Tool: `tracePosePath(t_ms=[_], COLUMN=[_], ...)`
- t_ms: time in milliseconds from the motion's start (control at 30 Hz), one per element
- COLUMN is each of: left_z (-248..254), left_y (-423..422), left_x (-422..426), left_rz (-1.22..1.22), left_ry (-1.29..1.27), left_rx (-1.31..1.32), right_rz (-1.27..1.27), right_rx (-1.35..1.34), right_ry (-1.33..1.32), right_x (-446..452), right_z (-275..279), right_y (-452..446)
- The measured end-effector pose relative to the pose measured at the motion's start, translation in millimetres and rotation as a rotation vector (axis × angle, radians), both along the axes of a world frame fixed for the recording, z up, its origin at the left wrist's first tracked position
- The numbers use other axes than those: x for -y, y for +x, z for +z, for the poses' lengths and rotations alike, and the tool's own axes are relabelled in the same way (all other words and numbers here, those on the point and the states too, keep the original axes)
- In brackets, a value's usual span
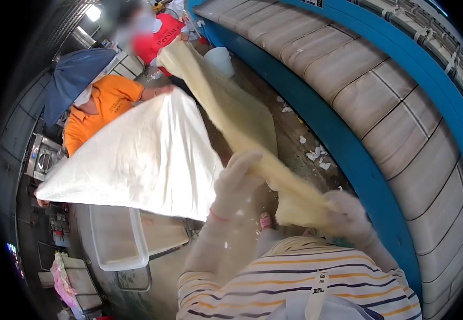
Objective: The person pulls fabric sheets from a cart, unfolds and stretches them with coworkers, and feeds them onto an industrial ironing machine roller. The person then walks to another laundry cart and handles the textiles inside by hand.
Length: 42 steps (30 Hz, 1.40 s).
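Note:
A long pale-yellow cloth (247,125) stretches from a person in red at the back to my hands. My gloved left hand (239,173) is closed on its edge near the middle of the view. Lower right, my gloved right hand (349,213), blurred by motion, grips the near end of the same cloth. A person in an orange shirt (106,101) spreads a white cloth (140,154) to the left of my left hand, holding its far corners. Part of that white cloth lies close to my left wrist.
A large machine with a padded belt (370,90) and a blue frame (349,141) curves along the right. White scraps (317,153) litter the floor beside it. A white bucket (219,61) stands at the back, and a white plastic tub (119,234) sits lower left.

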<state>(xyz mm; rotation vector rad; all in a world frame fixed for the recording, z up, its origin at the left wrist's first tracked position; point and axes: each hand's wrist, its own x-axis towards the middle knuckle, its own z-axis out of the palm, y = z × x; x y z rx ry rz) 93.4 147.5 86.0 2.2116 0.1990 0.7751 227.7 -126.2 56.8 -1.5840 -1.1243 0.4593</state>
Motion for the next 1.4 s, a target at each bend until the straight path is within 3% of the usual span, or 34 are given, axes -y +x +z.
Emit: tracePosePath(t_ms=[33,67,133,200,300,333,367,433,467,500,567,667,767,800,867,900,933,1000,1033,1100,1133,1167,1200,1267,1333,1367,1400], left_z=[3,3,0,-18,-46,-53,-56,-82,-141,-73,-40,-37,-29,-35,-49,-44,-34,-13,-16,-17,-43,-65,-75,-90,-99,-105,-111], left_y=[4,-1,-9,-25,-67,-87,-104,-156,-223,-203,-220,-267,-260,-267,-284,-263,-238,-205,-207,-182,-175,-165,-147,-98,-43,-19,4], left_x=[12,16,27,26,20,14,6,-27,-61,-51,-52,-86,-114,-128,-158,-167,-171,-175,-188,-184,-184,-188,-186,-175,-158,-144,-130], left_rz=[0.032,-0.001,0.014,0.157,0.573,0.688,0.823,1.159,1.056,1.478,1.667,1.499,1.439,1.439,1.411,1.345,1.266,1.117,1.456,1.264,1.085,0.927,0.736,0.447,0.341,0.395,0.455], left_ry=[-0.022,0.035,0.041,0.054,-0.735,-0.447,-0.724,-0.755,-0.783,-0.819,-0.529,-0.299,-0.246,-0.251,-0.253,-0.303,-0.298,-0.278,-0.349,-0.33,-0.353,-0.138,0.23,0.604,0.922,1.027,1.13], left_rx=[0.142,0.079,0.144,0.187,0.282,0.191,0.376,0.565,0.74,0.535,0.375,0.539,0.563,0.422,0.142,0.334,0.427,0.594,0.207,-0.15,-0.113,-0.2,-0.328,-0.399,-0.416,-0.391,-0.365], right_rz=[-0.039,-0.213,-0.372,-0.288,-0.371,-0.438,-0.502,-0.577,-0.617,-0.652,-0.729,-0.889,-1.066,-1.131,-1.229,-1.144,-1.035,-0.776,-0.857,-0.902,-0.887,-0.879,-0.841,-0.772,-0.374,-0.212,0.142], right_rx=[-0.058,0.167,0.068,-0.048,0.109,0.181,0.253,0.479,0.592,0.611,0.644,0.873,0.818,0.79,1.134,1.427,1.304,0.902,0.923,0.997,1.064,1.133,1.031,0.842,0.168,0.144,-0.175], right_ry=[0.136,0.115,0.173,0.07,-0.163,-0.321,-0.481,-0.466,-0.452,-0.519,-0.656,-0.841,-1.21,-1.342,-1.303,-1.281,-1.276,-1.342,-1.196,-1.018,-0.981,-0.942,-0.863,-0.712,-0.047,-0.08,-0.172], right_x=[8,11,30,53,64,69,72,71,69,71,72,56,30,24,31,25,4,-90,-84,-48,-38,-34,-43,-69,-168,-206,-239], right_z=[9,15,24,18,5,1,-1,12,18,19,17,36,56,63,17,8,7,81,42,-16,-16,-24,-18,6,21,42,70], right_y=[10,21,55,110,189,217,237,256,265,280,305,310,324,329,361,357,344,232,253,311,337,359,360,353,245,176,122])
